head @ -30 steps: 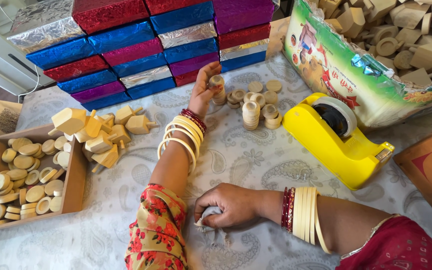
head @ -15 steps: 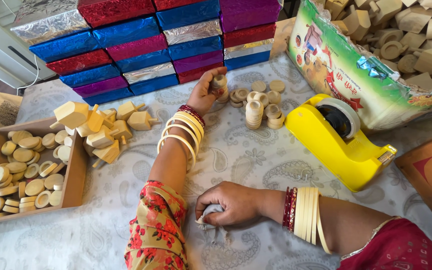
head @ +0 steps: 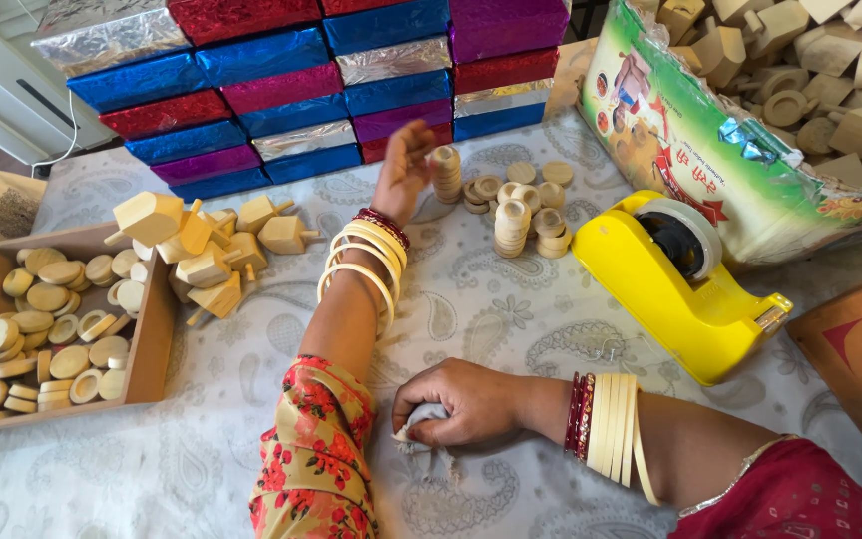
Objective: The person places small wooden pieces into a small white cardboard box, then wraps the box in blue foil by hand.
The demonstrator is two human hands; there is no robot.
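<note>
Left hand (head: 406, 168) reaches far forward across the table, fingers loosely curled beside a stack of wooden rings (head: 445, 172). Fingertips sit at the left side of the stack; the hand is blurred, so whether it actually grips the stack cannot be told. Cream and red bangles (head: 361, 262) on that wrist.

Right hand (head: 464, 401) rests low on the patterned tablecloth (head: 511, 309), near the body, closed into a fist around a small whitish cloth (head: 419, 424); a bit of the cloth shows under the knuckles. The two hands are well apart.

More wooden rings (head: 523, 205), some stacked and some lying flat, stand just right of the reached stack. Right of them, a yellow tape dispenser (head: 685, 284) with a roll mounted in it.

Left of the forearm: a heap of wooden spinning tops (head: 207, 245). Further left, a cardboard box (head: 147, 344) filled with round wooden discs (head: 47, 329).

Along the back edge: stacked foil-wrapped boxes (head: 281, 85) in blue, red, purple and silver. Top right: a printed plastic sack (head: 690, 150), open, full of assorted wooden pieces (head: 830, 80)
</note>
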